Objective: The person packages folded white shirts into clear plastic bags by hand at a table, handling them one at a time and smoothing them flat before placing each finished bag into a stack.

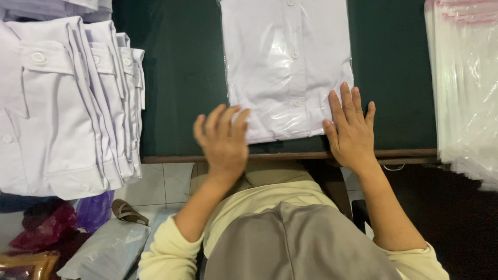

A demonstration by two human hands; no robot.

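Both hands flat, fingers apart, gripping nothing: left hand [224, 139] and right hand [351, 129] press near corners of bagged white shirt [286, 62] on dark green surface [181, 78].

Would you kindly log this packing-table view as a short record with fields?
Surface: dark green table with wooden front edge
Centre item: folded white buttoned shirt in clear plastic bag
Left hand: fingers spread, blurred, at the bag's near left corner
Right hand: flat, palm down, at the bag's near right corner
Left side: stack of folded white shirts, overhanging the table edge
Right side: pile of empty clear plastic bags
Floor: brown sandal on pale tiles
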